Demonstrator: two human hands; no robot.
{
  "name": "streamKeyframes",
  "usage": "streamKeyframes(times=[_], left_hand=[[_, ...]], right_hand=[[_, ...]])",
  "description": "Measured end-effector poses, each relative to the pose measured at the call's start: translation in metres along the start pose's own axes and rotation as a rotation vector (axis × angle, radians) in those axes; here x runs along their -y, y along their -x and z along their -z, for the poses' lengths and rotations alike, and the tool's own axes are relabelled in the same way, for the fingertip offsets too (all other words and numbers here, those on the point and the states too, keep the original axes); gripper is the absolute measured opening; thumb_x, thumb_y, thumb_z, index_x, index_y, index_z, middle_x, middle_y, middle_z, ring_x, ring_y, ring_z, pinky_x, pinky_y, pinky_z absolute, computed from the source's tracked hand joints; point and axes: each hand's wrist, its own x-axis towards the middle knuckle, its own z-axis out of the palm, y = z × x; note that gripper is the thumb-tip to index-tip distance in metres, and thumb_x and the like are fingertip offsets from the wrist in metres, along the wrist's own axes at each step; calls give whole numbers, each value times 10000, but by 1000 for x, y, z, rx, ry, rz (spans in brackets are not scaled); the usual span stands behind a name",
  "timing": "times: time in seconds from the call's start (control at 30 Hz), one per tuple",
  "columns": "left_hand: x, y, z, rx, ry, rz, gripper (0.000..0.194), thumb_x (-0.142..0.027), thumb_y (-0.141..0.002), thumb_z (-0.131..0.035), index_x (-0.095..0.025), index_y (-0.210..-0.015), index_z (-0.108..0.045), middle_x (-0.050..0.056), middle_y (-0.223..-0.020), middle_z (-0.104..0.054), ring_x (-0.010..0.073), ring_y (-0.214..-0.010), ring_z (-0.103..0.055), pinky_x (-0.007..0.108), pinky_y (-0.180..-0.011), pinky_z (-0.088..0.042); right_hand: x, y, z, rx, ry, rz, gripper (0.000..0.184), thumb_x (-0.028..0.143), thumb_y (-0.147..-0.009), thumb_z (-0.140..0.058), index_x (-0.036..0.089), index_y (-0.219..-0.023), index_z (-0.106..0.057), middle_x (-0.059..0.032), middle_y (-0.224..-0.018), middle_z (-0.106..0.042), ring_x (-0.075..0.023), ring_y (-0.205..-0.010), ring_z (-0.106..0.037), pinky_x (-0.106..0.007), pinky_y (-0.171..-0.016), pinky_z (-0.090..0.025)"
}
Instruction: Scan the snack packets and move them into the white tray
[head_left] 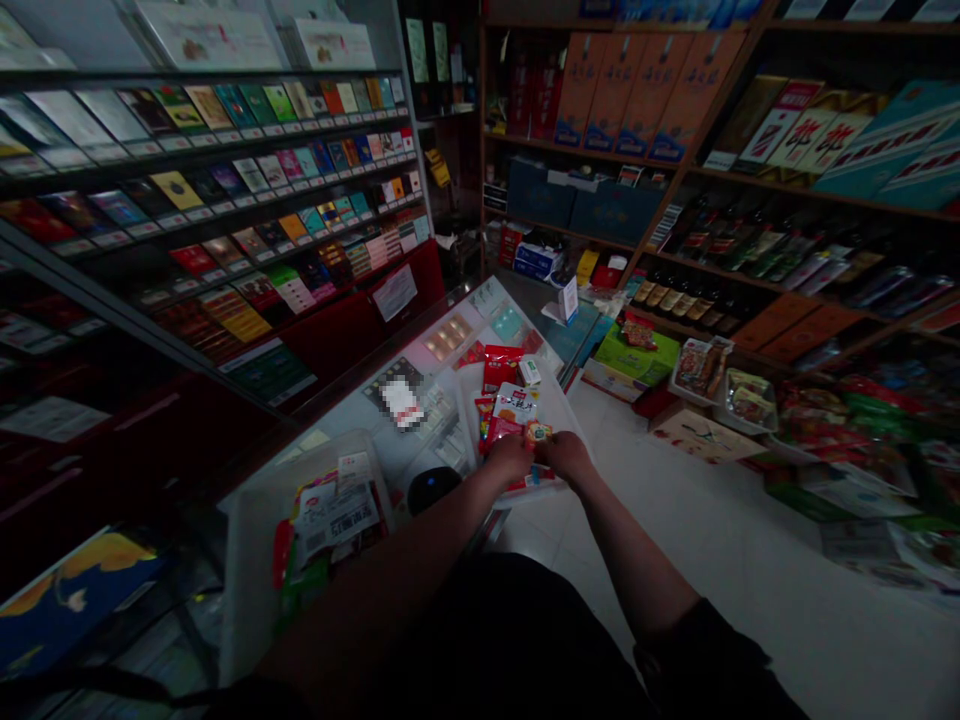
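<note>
Both my hands meet over a white plastic bin (566, 405) on the glass counter. Between them is a small snack packet (538, 433), orange and yellow with a pale label. My left hand (510, 458) pinches its left side, and my right hand (568, 455) grips its right side. Beneath and beyond the hands, the bin holds a white and red snack bag (514, 405), a red packet (501, 368) and a small white and green box (529, 371). More red packaging shows partly under my hands.
Left of my arms stands a second bin (240, 560) with several snack bags. A black rounded device (433, 488) sits between the bins. A white stand (568, 302) is on the counter's far end. Shelves of small packs (285, 225) rise at left; boxed snacks (634, 355) line the right.
</note>
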Motion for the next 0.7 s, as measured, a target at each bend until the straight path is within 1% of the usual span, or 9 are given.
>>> streamKeyframes(times=[0.1, 0.13, 0.2, 0.27, 0.33, 0.43, 0.5, 0.6, 0.7], left_hand=[[-6, 5, 13, -5, 18, -59, 229, -173, -870, -622, -139, -1048, -762, 142, -1136, -787, 257, -1086, -722, 312, -931, -532], [-7, 8, 18, -2, 31, -83, 238, -188, -878, -624, -151, -1071, -758, 121, -1139, -789, 241, -1072, -724, 302, -922, -536], [-8, 13, 26, 2, 82, -141, 289, -191, -863, -653, -178, -1139, -741, 80, -1156, -789, 211, -1047, -726, 280, -904, -543], [-7, 19, 35, 0, 172, -206, 390, -153, -814, -698, -189, -1202, -714, 61, -1160, -786, 195, -1027, -724, 273, -897, -551], [-7, 25, 44, -1, 279, -267, 470, -109, -762, -732, -174, -1226, -697, 66, -1121, -787, 203, -997, -725, 292, -892, -563], [-7, 35, 59, 19, 370, -323, 522, -68, -725, -743, -155, -1236, -682, 68, -1047, -785, 211, -937, -726, 310, -857, -579], [-9, 42, 68, 2, 360, -342, 547, -41, -711, -729, -148, -1245, -671, 65, -1035, -778, 206, -901, -722, 307, -830, -584], [-9, 51, 78, -109, 253, -413, 578, -17, -691, -712, -153, -1251, -675, 79, -1126, -756, 215, -979, -704, 321, -886, -582], [-5, 58, 86, -211, 158, -464, 613, -22, -686, -693, -155, -1284, -671, 103, -1223, -715, 226, -1059, -677, 344, -960, -566]], right_hand=[[-4, 4, 5, -48, -205, -22, 345, 311, -947, -537, 108, -930, -815, -129, -908, -798, -197, -843, -731, -243, -685, -475], [-6, 6, 7, -68, -317, -6, 351, 322, -945, -529, 118, -955, -815, -102, -892, -797, -192, -839, -726, -242, -698, -481], [-10, 11, 11, -75, -548, 81, 362, 360, -932, -542, 149, -1057, -809, -58, -915, -804, -197, -877, -728, -257, -764, -517], [-13, 15, 16, -61, -730, 190, 408, 395, -902, -593, 182, -1197, -778, -44, -1052, -810, -224, -991, -732, -313, -883, -549], [-12, 20, 22, -51, -826, 258, 549, 394, -836, -679, 205, -1349, -706, -61, -1269, -763, -268, -1162, -698, -394, -1005, -538], [-6, 27, 30, -31, -845, 285, 840, 319, -722, -771, 217, -1527, -555, -114, -1526, -601, -319, -1369, -584, -469, -1112, -489], [0, 32, 34, -16, -820, 308, 951, 277, -694, -783, 234, -1591, -469, -127, -1608, -509, -321, -1436, -524, -476, -1150, -464], [11, 37, 34, -47, -767, 355, 1003, 263, -712, -779, 267, -1634, -385, -111, -1637, -469, -305, -1450, -510, -473, -1157, -469], [25, 40, 31, -124, -751, 384, 998, 226, -733, -768, 260, -1644, -362, -109, -1591, -528, -298, -1398, -564, -470, -1124, -503]])
